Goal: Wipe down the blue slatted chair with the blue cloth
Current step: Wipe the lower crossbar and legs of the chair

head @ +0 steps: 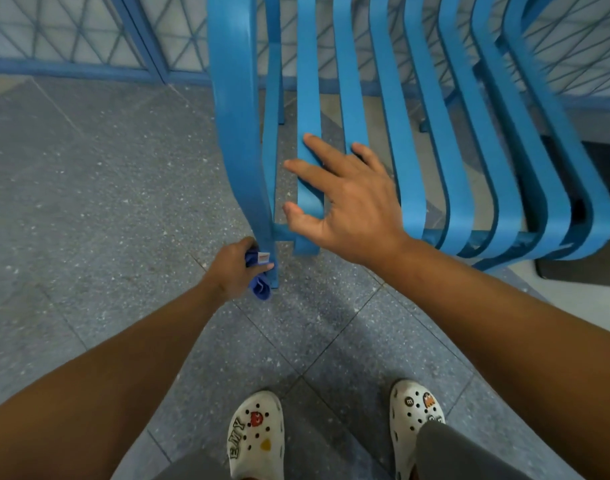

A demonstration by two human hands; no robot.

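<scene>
The blue slatted chair [393,98] fills the upper middle and right of the head view, its curved slats running down to a front rail. My left hand [232,270] grips the bunched blue cloth [259,284], which has a small white tag, against the lower end of the chair's left front leg, close to the floor. My right hand [345,199] lies with fingers spread and straight over the front edge of the two leftmost seat slats, holding nothing.
Grey speckled floor tiles [88,188] spread left and below. A blue lattice railing [71,36] runs along the back. A dark mat [591,268] lies right of the chair. My feet in white clogs [256,438] stand at the bottom.
</scene>
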